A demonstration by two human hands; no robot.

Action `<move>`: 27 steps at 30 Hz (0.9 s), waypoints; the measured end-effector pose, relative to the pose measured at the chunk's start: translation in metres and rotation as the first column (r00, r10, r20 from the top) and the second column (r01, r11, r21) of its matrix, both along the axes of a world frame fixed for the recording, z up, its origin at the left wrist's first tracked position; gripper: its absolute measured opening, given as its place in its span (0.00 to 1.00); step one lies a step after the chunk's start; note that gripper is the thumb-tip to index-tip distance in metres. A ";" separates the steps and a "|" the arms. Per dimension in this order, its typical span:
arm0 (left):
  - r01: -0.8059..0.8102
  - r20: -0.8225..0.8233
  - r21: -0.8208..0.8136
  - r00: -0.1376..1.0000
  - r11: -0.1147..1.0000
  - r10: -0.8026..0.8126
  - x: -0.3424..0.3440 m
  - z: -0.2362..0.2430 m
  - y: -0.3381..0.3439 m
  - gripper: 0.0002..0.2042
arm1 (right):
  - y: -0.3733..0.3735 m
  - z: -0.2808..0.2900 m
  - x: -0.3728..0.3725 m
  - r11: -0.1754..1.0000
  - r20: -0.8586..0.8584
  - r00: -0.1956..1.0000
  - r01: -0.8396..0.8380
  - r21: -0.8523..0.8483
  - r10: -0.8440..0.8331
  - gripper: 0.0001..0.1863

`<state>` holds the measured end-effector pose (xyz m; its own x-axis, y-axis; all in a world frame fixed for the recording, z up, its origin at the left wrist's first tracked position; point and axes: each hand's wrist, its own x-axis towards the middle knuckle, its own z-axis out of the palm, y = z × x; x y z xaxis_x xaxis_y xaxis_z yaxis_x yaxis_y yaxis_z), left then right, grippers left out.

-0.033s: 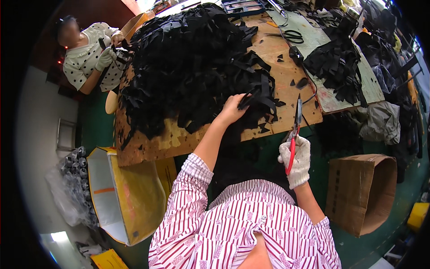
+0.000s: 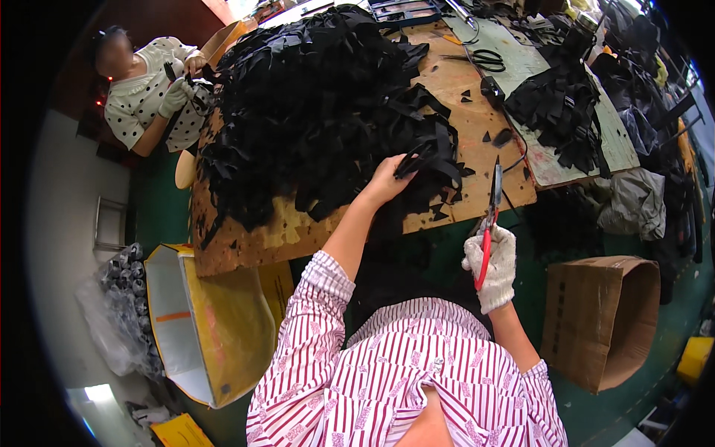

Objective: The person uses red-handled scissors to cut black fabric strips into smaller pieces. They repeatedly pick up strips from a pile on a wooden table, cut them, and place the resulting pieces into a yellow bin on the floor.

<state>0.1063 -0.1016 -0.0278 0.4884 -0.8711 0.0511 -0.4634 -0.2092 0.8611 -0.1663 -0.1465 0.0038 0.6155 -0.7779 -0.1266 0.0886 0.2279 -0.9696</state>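
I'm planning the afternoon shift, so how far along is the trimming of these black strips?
Done: a smaller batch of black strips lies apart on the green mat, though whether they are finished is unclear. In hand: the left hand grips a strip at the pile's edge; the gloved right hand holds red-handled scissors. Left: the big black pile covers most of the board.

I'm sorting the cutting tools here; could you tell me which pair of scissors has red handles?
The red-handled scissors are the pair held in the gloved right hand at the table's near edge, blades pointing away. The other scissors, lying at the table's far side, have black handles.
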 end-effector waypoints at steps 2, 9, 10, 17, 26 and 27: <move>-0.001 -0.408 -0.054 0.913 0.999 -0.022 -0.004 0.006 -0.007 0.14 | 0.001 -0.001 0.000 1.000 0.012 1.000 0.005 0.014 -0.006 0.23; 0.000 -0.025 -0.302 1.000 0.953 -0.008 0.001 0.015 -0.004 0.20 | 0.004 -0.005 0.001 1.000 0.009 1.000 -0.001 0.023 0.001 0.23; 0.002 0.083 -0.306 0.996 0.952 0.025 -0.001 0.020 -0.007 0.21 | 0.004 -0.004 0.002 1.000 0.007 1.000 0.003 0.029 -0.003 0.23; -0.093 0.272 -0.423 0.936 0.901 0.224 0.002 0.032 -0.001 0.16 | 0.005 0.001 0.000 0.997 0.017 0.998 -0.064 0.036 0.063 0.24; -0.389 -0.584 -0.550 0.812 0.739 -0.008 -0.013 0.110 0.038 0.07 | -0.002 0.010 -0.004 0.986 0.071 0.985 -0.160 0.041 0.157 0.25; -0.399 -0.653 -0.517 0.755 0.757 -0.048 -0.015 0.102 0.046 0.08 | 0.002 0.011 -0.001 0.987 0.071 0.991 -0.122 0.104 0.115 0.25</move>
<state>0.0914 -0.0559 0.0742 0.7429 -0.6501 0.1597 0.1810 0.4247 0.8870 -0.1675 -0.1442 0.0146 0.7123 -0.6826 -0.1631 0.1158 0.3435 -0.9320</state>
